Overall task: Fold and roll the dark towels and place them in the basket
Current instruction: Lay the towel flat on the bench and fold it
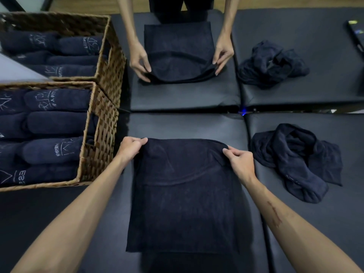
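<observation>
- Where the towel lies flat on the black bench, both hands grip its far corners: the left hand curls round the left corner, and the right hand pinches the right one.
- The basket stands at the left, just beside the towel, filled with rolled towels.
- A crumpled towel lies to the right.
- A mirror behind repeats the scene.

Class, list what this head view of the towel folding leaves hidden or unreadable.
- Rolled towels: printed logos too small and partial to read.
- Wicker basket: left side cut off by the frame edge.
- Flat towel: layers underneath hidden.
- Left hand, right hand: fingertips hidden under towel edge.
</observation>
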